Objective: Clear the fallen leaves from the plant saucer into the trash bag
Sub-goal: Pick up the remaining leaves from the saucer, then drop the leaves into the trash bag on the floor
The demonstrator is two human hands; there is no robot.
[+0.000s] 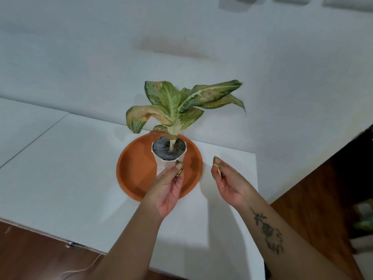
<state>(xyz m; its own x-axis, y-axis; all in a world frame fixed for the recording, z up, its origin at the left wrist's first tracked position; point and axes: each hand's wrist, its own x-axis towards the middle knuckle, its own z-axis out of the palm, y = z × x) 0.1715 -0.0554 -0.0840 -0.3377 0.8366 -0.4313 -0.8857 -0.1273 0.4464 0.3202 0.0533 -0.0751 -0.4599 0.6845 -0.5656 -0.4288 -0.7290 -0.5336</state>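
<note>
A round orange plant saucer (137, 174) lies on a white table, with a white pot (161, 161) and its green-and-yellow plant (173, 102) standing in it. Over the saucer's near right part, my left hand (168, 188) pinches a small fallen leaf piece (179, 168) between thumb and fingers. To the right of the saucer, above the table, my right hand (230, 182) holds another leaf piece (216, 164). The bare part of the saucer shows no other loose leaves. No trash bag can be made out.
The white table (70, 178) ends in a near edge at the lower left and a right edge past my right arm. Wooden floor (323, 199) lies beyond it, with blurred items at the far right. A thin cable lies on the floor at bottom left.
</note>
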